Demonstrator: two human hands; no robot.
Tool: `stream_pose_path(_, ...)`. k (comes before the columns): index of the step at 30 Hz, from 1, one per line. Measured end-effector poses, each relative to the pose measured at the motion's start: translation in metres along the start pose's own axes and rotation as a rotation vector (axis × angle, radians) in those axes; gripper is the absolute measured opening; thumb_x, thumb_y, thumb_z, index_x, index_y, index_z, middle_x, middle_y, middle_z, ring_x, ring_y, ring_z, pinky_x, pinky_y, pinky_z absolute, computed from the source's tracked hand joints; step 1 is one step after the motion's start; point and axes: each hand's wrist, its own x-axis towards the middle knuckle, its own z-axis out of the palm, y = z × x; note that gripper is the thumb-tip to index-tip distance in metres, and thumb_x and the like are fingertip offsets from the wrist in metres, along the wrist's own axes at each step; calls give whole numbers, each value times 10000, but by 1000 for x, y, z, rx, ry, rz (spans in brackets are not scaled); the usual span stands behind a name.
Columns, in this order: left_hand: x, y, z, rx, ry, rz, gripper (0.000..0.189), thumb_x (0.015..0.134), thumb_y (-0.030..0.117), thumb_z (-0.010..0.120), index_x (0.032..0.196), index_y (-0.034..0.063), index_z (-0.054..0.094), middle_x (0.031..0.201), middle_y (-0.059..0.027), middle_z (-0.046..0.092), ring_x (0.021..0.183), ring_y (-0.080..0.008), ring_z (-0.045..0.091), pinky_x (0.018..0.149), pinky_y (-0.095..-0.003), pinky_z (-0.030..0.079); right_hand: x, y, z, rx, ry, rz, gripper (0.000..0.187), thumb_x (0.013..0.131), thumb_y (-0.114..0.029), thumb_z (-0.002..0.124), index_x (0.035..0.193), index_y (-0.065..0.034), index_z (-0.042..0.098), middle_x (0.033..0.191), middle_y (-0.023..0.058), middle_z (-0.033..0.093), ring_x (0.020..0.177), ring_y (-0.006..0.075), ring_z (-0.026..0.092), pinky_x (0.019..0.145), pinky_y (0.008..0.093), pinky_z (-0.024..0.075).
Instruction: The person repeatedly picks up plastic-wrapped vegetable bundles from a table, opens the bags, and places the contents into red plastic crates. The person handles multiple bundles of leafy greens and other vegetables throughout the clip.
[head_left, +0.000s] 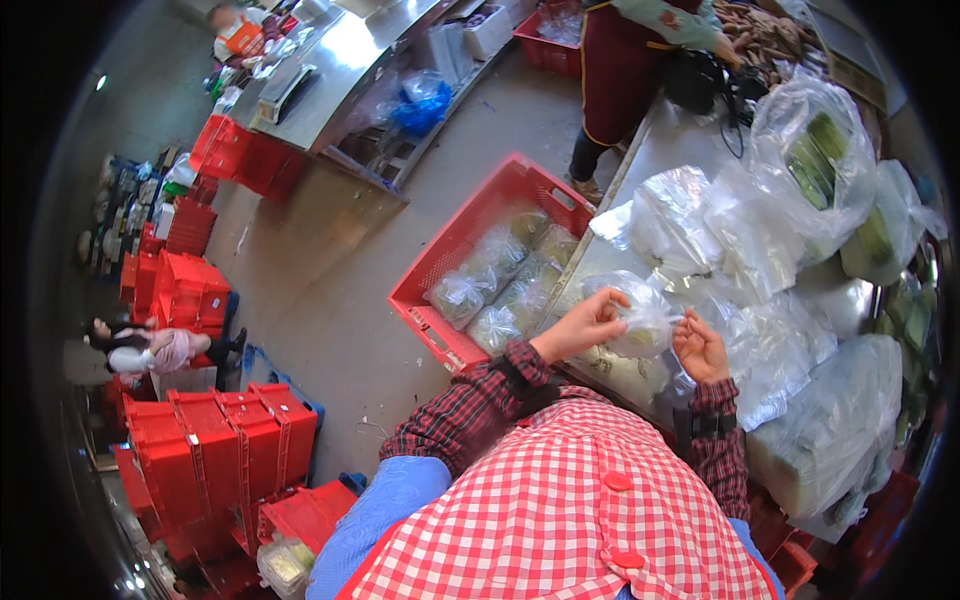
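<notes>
A filled clear plastic bag (640, 339) with pale green contents rests at the near edge of the metal table (600, 262). My left hand (583, 324) pinches the gathered plastic at its top from the left. On the other side, my right hand (702, 349) grips a twisted end of the same bag between thumb and fingers. Whether the plastic is knotted is too small to tell. Loose clear plastic bags (780, 352) lie flat and crumpled right of my hands. Left of the table, a red plastic crate (420, 277) holds several similar filled bags (495, 259).
Large bags of green vegetables (817, 161) stand farther along the table. A big plastic-wrapped bundle (832, 420) is at its right. A co-worker in a dark apron (619, 75) stands beyond the crate, near root vegetables (772, 37). Red crates (217, 450) are stacked at left.
</notes>
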Motion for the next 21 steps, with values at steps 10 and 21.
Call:
stream_pose_path(10,-42,-4,-13,611,-103,465,172,894,171,641,837,10,615,907,-114,622,975,-303,602,833,-381,466,30,19,16,-483,49,-272,638,927,-14,498,1511,-145,278,1322,171,557,605,61,476,555,208,430)
stream_pose_path(21,-11,0,3,223,159,231,341,903,0,520,1235,9,600,1066,-68,678,1028,-141,614,887,-299,489,6,79,87,-1088,-5,-484,816,795,76,663,1497,-91,280,919,16,656,721,30,534,658,177,427)
